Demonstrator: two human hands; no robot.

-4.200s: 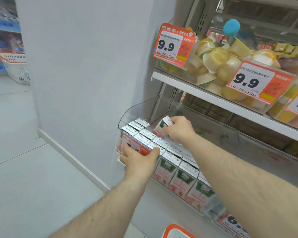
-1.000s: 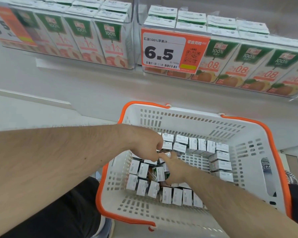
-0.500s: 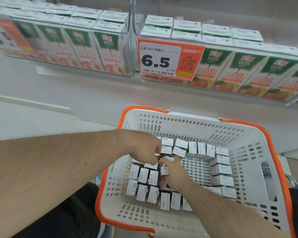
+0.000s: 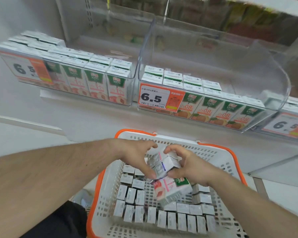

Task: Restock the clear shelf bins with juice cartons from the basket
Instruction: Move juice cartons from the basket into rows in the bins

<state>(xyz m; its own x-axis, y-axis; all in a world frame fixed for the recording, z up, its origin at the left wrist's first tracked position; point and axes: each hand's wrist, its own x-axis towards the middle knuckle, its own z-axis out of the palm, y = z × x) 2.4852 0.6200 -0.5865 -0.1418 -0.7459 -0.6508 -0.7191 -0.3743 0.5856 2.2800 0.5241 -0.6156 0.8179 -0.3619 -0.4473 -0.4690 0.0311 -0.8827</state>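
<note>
Head view, near to far. Basket (image 4: 218, 162), white with orange rim, at 6 o'clock; cartons (image 4: 172, 220) stand in rows inside. Above them, left hand (image 4: 136, 157) and right hand (image 4: 187, 165) together clasp stacked cartons (image 4: 163, 165), fingers curled round; peach carton (image 4: 170, 189) tilts just below. Left bin (image 4: 134, 78) at 11 o'clock nearly full. Middle bin (image 4: 265, 66) at 1 o'clock, front rows filled, tag (image 4: 160, 98) reads 6.5.
</note>
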